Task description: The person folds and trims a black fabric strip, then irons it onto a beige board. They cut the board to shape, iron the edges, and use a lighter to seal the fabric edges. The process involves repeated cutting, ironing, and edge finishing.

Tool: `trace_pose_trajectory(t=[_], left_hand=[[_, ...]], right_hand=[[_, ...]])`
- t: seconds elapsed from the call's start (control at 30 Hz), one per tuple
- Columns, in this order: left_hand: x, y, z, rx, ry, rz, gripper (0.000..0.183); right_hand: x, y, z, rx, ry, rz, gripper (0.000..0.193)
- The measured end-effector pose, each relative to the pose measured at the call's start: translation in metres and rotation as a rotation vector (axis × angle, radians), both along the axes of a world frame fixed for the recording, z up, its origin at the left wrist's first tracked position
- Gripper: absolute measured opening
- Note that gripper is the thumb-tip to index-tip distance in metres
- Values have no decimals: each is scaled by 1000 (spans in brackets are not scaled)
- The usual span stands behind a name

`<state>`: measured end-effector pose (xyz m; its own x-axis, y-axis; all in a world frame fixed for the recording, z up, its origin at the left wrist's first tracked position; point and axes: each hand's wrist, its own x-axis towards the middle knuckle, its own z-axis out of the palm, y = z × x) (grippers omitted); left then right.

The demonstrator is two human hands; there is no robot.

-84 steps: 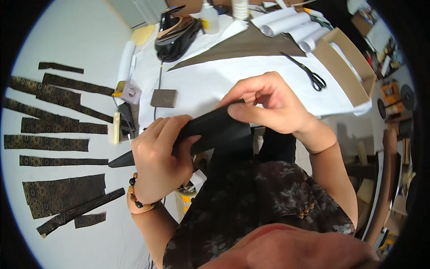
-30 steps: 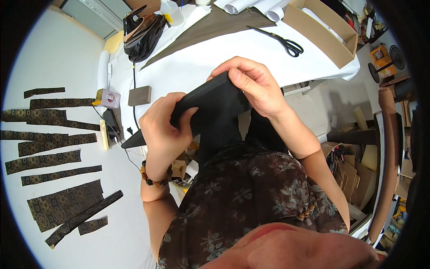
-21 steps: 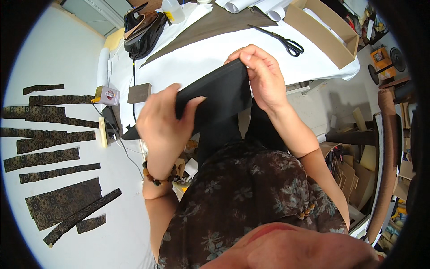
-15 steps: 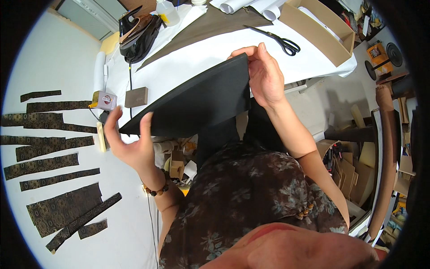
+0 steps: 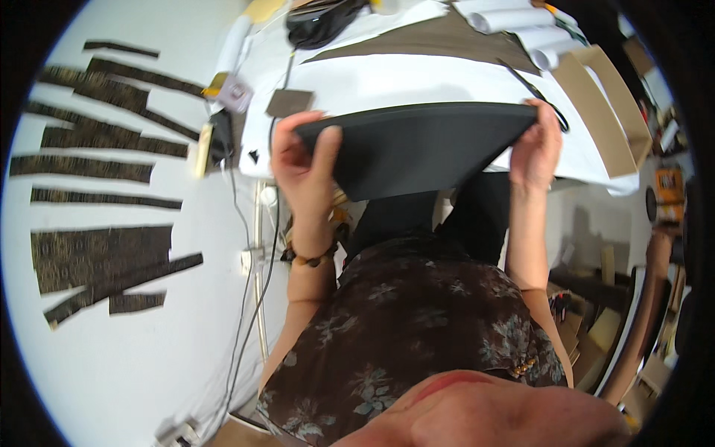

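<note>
A black fabric piece [image 5: 417, 149], flat and stiff-looking with a long, slightly curved upper edge, is stretched between my hands above the front of the table. My left hand [image 5: 307, 160] pinches its left corner, thumb on the near face and fingers behind. At the opposite corner my right hand [image 5: 538, 149] is closed on the edge, its fingers partly hidden behind the piece. Beyond my left hand a grey-brown block [image 5: 292, 103] lies on the white table cover. Black scissors [image 5: 530, 80] lie past my right hand, partly covered by it.
An iron [image 5: 324, 26] stands at the table's back left, beside dark brown cloth [image 5: 432, 39]. White paper rolls [image 5: 514, 18] and a cardboard box [image 5: 592, 108] are at the right. Patterned dark strips [image 5: 97, 257] hang on the left wall. Cables [image 5: 237, 205] run down beside the table's left end.
The black piece has turned so its long edge lies nearly level. My left hand has closed on its corner, and my right hand has moved right. The view has shifted too.
</note>
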<state>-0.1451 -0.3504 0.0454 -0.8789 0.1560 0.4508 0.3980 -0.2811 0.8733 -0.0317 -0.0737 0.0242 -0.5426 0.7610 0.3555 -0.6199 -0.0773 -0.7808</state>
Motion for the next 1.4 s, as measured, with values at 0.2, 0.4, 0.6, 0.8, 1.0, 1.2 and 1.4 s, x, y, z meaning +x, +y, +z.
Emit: trace_pose_trajectory(t=[0.2,0.4,0.6,0.8,1.0,1.2,1.4], left_hand=[[4,5,3,89,-67,-171,20],[5,11,4,91,-36,-231,21],[8,12,8,72,33,-230,18],[8,16,6,113,93,-157,15],[20,22,9,107,92,-78,23],[39,32,26,53,116,-237,22],[49,71,77,248,462,-54,51]], right_hand=[[8,15,-9,-140,31,87,26],[10,27,-16,-198,65,94,25],[11,29,-17,-247,74,124,25],[18,35,-19,-123,47,216,30],[45,0,92,1343,-519,-336,62],[28,-31,113,1507,-728,492,30],[66,-18,123,1206,-682,258,24]])
